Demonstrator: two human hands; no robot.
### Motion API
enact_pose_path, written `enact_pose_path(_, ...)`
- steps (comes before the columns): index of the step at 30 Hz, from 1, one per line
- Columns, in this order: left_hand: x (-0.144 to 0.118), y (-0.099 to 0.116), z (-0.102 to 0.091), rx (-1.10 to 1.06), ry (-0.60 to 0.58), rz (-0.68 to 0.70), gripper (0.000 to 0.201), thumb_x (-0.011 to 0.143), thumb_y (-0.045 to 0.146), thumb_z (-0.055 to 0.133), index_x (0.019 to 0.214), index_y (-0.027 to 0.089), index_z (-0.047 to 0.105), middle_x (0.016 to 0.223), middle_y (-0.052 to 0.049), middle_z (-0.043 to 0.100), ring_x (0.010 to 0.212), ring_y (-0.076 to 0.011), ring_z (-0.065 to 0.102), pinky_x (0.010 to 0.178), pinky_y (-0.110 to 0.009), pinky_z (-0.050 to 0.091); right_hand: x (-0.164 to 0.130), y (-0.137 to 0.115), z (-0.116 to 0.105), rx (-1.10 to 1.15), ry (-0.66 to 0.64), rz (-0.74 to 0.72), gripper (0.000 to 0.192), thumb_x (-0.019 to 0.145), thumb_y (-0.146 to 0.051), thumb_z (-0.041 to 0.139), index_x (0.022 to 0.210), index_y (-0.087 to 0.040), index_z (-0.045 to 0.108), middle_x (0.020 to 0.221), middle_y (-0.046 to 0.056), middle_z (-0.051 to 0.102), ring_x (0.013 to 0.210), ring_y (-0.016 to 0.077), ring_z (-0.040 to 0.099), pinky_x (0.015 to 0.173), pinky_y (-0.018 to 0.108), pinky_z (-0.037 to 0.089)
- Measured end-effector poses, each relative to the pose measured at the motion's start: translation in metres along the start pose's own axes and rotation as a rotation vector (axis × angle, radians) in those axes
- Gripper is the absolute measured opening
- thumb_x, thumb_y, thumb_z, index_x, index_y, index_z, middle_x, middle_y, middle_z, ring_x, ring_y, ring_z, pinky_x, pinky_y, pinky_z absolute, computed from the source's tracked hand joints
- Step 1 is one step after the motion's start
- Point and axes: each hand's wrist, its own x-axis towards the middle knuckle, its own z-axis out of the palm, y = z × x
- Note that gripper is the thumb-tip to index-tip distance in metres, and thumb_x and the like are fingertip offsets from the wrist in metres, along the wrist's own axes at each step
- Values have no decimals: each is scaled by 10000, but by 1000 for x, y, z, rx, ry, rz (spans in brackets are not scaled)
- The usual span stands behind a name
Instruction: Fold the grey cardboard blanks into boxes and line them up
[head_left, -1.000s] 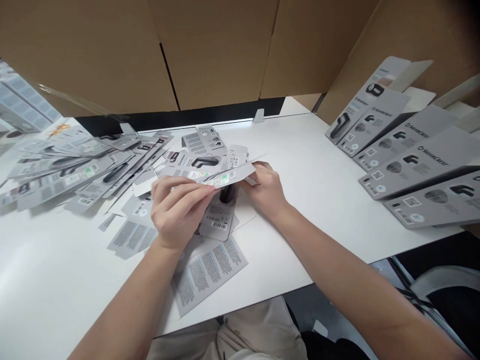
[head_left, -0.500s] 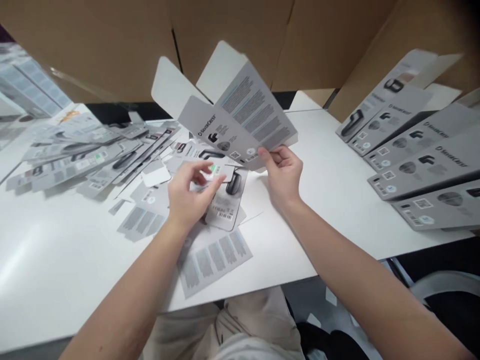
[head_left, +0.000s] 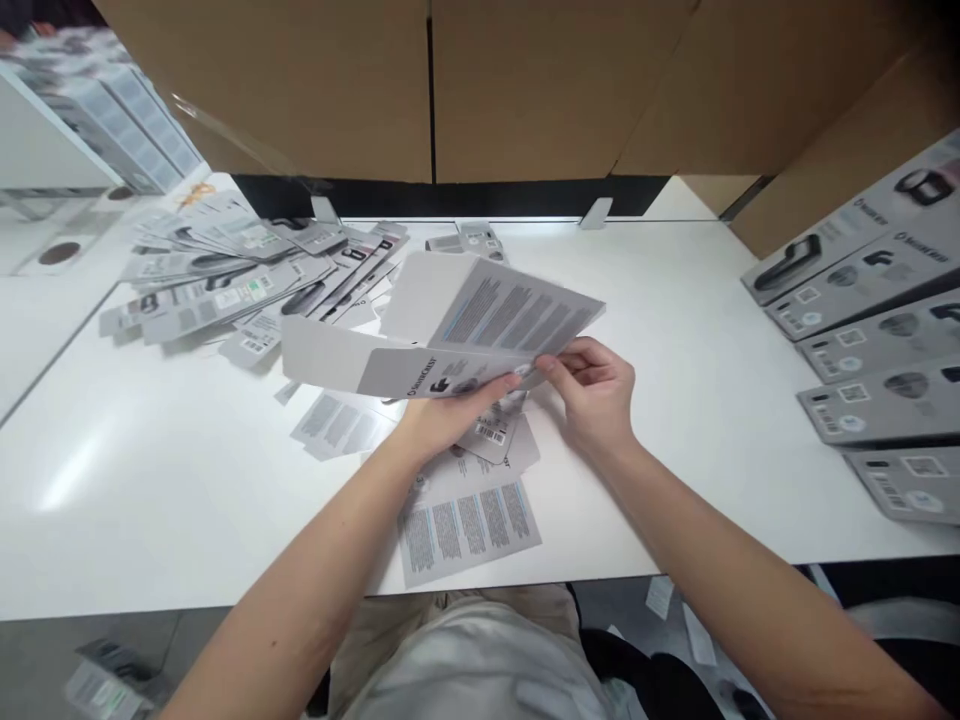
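Above the middle of the white table (head_left: 675, 420), the flat grey printed cardboard box blank (head_left: 480, 325) has been lowered from upright to nearly level, and the left hand (head_left: 442, 420) has joined the right hand (head_left: 592, 395); both are pinched shut on its near edge. White flaps are spread to the left, fine print facing up.

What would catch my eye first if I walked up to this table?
Probably the flat grey carton held up above the middle of the white table, pinched by the left hand and the right hand. Next, the messy heap of grey cartons at the far left, and the neat row of folded boxes on the right.
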Motion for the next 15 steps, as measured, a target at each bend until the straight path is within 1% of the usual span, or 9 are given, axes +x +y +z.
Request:
enact_pose_path(3,0,-1,-1,21,-2,25,367,979,648,938,886,310,827,954,-87,884,1185,-359,879,1292,-613,643,1,1,3,26,-1,2,487,764,-668,1101,860,-279,825,835,28,867,745,241,830,713,387,717)
enact_pose_path(4,2,-2,-2,30,7,35,387,971,656,940,862,306,817,917,-86,871,1134,-354,881,1271,-604,656,2,0,4,36,-4,1,485,755,-663,1105,858,-279,827,842,29,872,758,244,836,733,394,725)
enact_pose_path(6,4,-4,-2,44,37,53,403,949,677,950,910,292,836,934,-86,879,1065,-344,878,1228,-591,677,4,-1,6,67,-16,0,495,723,-657,1122,855,-277,833,862,31,885,782,245,846,765,395,731)
enact_pose_path(9,6,-2,-1,30,37,63,520,924,747,936,1098,261,876,1116,-110,924,1021,-331,878,1122,-553,721,6,-5,9,115,-44,15,535,685,-680,1134,849,-267,837,884,37,899,804,237,855,781,375,726)
enact_pose_path(11,6,2,-2,4,35,79,601,893,776,944,1194,260,876,1228,-127,929,1131,-354,884,1130,-550,718,6,-6,11,134,-62,36,566,670,-706,1130,849,-258,835,890,43,903,798,229,852,775,360,719)
enact_pose_path(13,5,5,-2,-17,60,106,620,872,764,964,1240,274,869,1292,-132,923,1320,-384,853,1243,-584,664,5,-7,14,149,-76,55,586,661,-721,1128,847,-252,832,893,47,903,795,222,846,775,350,715)
enact_pose_path(15,5,4,-4,-18,93,117,578,891,740,960,1232,283,868,1293,-129,921,1459,-390,802,1364,-618,567,3,-7,15,157,-97,73,577,692,-729,1112,860,-250,836,912,53,908,814,226,851,790,350,718)
